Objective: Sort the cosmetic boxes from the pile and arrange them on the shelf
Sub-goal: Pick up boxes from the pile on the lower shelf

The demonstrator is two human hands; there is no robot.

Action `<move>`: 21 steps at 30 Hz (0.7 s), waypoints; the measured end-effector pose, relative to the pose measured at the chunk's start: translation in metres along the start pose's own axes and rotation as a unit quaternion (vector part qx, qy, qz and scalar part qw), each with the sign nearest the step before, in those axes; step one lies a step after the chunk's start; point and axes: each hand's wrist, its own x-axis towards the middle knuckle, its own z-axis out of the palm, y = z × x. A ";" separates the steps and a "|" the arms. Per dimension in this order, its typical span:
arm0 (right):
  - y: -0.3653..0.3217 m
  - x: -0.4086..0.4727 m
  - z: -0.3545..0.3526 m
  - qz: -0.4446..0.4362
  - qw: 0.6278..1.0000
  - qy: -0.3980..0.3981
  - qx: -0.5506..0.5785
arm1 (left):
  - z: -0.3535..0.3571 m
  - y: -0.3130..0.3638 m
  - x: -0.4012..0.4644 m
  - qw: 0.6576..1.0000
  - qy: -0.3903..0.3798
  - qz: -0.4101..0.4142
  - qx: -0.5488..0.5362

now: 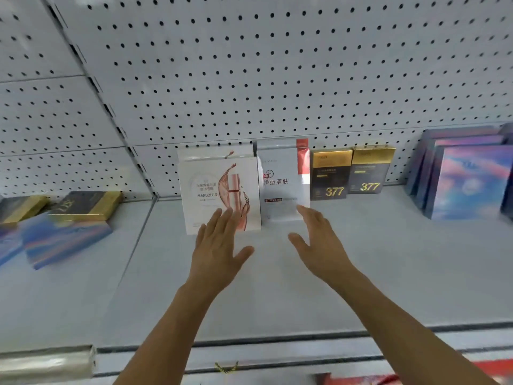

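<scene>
Shelf: a pale grey metal shelf [277, 287] runs wide beneath both hands, its front edge near the forearms.
Back wall: a white perforated pegboard panel [277, 65] rises behind the fingertips, split by a slanted upright to the left of the left hand.
Left hand [219, 251]: fingers straight and spread wide, holding nothing; the fingertips overlap the lower front of the white square cosmetic box printed with a rose-gold bottle [219, 190]; contact cannot be told.
Right hand [319, 243]: fingers straight, loosely together, thumb apart, holding nothing; the fingertips reach the lower right corner of the tall white and grey cosmetic box with a red strip [283, 176].
Between the hands: the two white boxes stand upright side by side against the pegboard, touching or nearly so.
Beyond the right fingers: two black and gold boxes marked 377 [351, 173] stand upright just right of the grey box; farther right, a row of iridescent blue-pink flat boxes [469, 182] leans upright.
Beyond the left fingers: well apart, on the next shelf bay, black and gold boxes [83, 204] lie on an iridescent flat box [63, 240], blurred.
In the way: nothing stands between the fingers and the two white boxes.
</scene>
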 end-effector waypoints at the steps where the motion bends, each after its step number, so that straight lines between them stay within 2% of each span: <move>1: -0.006 -0.015 0.003 -0.019 1.000 0.008 -0.005 | -0.002 0.002 -0.011 1.000 0.013 0.009 -0.006; 7: -0.045 -0.098 0.028 -0.080 0.996 0.036 0.009 | -0.025 0.000 -0.094 0.994 0.066 0.024 -0.081; 14: -0.107 -0.171 0.071 -0.136 0.988 0.041 0.064 | -0.064 -0.031 -0.203 0.989 0.084 -0.049 -0.114; 18: -0.155 -0.193 0.096 -0.150 0.984 0.004 0.092 | -0.088 -0.061 -0.252 0.984 0.089 -0.104 -0.111; 21: -0.188 -0.198 0.109 -0.180 0.979 -0.027 0.094 | -0.100 -0.090 -0.269 0.977 0.124 -0.137 -0.104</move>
